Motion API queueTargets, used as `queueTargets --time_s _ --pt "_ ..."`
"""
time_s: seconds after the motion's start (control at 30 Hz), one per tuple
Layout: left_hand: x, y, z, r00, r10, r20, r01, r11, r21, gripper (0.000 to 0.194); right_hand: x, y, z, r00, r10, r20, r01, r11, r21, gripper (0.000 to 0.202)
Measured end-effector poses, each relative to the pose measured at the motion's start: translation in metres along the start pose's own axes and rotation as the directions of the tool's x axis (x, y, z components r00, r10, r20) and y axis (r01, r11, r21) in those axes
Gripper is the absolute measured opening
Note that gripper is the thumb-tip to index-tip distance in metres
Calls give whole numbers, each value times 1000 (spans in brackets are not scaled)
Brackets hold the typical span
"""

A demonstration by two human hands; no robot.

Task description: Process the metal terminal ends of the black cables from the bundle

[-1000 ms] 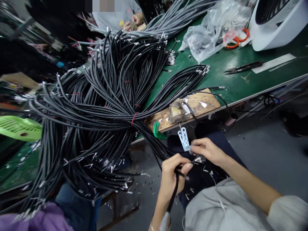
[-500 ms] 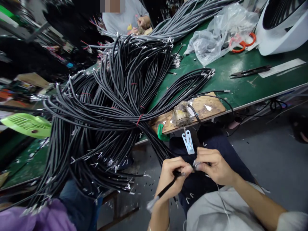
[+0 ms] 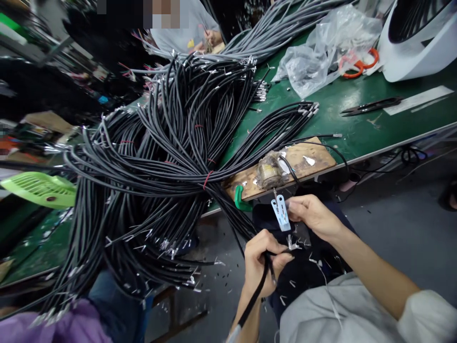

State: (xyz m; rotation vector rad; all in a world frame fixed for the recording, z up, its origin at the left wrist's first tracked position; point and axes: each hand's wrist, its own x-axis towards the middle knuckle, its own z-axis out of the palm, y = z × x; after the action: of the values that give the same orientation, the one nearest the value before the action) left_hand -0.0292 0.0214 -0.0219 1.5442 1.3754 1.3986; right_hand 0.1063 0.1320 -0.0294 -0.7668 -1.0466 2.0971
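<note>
My left hand (image 3: 263, 259) is closed around a black cable (image 3: 255, 290) whose frayed, silvery wire end (image 3: 293, 245) sticks out past the fingertips. Up and to the right, my right hand (image 3: 316, 216) has its fingers pinched together at the right edge of a light blue clothespin (image 3: 281, 214); the fingertips are partly hidden there. That clothespin hangs from the thin shaft of a small tape-wrapped motor (image 3: 270, 172). The motor sits on a wooden board (image 3: 321, 152), with a green clamp (image 3: 242, 199) at the board's left side.
A big heap of black cables (image 3: 171, 176), tied with red bands, covers the left of the green table (image 3: 357, 128). Grey cables (image 3: 274, 26), a plastic bag (image 3: 303, 66), orange-handled scissors (image 3: 360, 66), black snips (image 3: 371, 107) and a white fan (image 3: 407, 52) lie beyond. Another person sits across.
My right hand has left the cable end and moved up to the clothespin. The frayed wires now show uncovered. My left hand still grips the cable, slightly turned.
</note>
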Motion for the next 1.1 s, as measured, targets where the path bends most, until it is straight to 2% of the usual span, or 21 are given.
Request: queueTargets --time_s 0.1,0.23,0.33,0.5,0.63,0.73,0.8,0.83,0.9,0.97,1.03,1.07,1.1 --pt "-1 -4 2 995 12 -98 -23 994 -110 24 5 -6 12 997 -27 76 25 999 29 45" --pt "1 -8 7 983 -40 -178 7 983 -181 21 5 0 22 996 -3 91 -17 974 224 41" --pt "7 -9 11 988 -51 -144 29 988 -149 18 5 5 23 996 4 84 -30 949 315 37" --pt "14 -5 11 990 -83 -111 71 991 -109 23 3 11 23 989 8 146 -59 936 346 40" --pt "12 -2 7 994 -91 -65 83 990 -117 18 4 22 13 980 37 194 -112 914 389 46" --pt "9 -3 3 997 -62 -46 56 991 -118 15 -1 31 -4 992 30 124 -72 935 348 45" --pt "7 -3 0 999 -34 -35 29 992 -122 16 -12 33 -15 999 -41 11 38 978 203 38" --pt "7 -3 -1 1000 -21 -23 18 993 -120 17 -20 32 -17 992 -118 -46 122 989 87 32" --pt "8 -2 -2 1000 -18 25 21 996 -92 17 -39 26 -16 931 -357 -74 337 920 -201 20" --pt "10 -1 -1 995 -63 81 65 997 -28 14 -57 18 -7 823 -564 67 526 713 -463 10" --pt "11 1 1 984 -120 131 116 992 43 8 -66 13 4 730 -645 227 624 493 -606 19" --pt "10 2 1 981 -133 141 125 990 66 5 -68 11 9 702 -665 255 640 431 -636 22" --pt "10 3 1 981 -133 138 124 989 78 4 -67 11 13 691 -681 244 638 414 -649 19"
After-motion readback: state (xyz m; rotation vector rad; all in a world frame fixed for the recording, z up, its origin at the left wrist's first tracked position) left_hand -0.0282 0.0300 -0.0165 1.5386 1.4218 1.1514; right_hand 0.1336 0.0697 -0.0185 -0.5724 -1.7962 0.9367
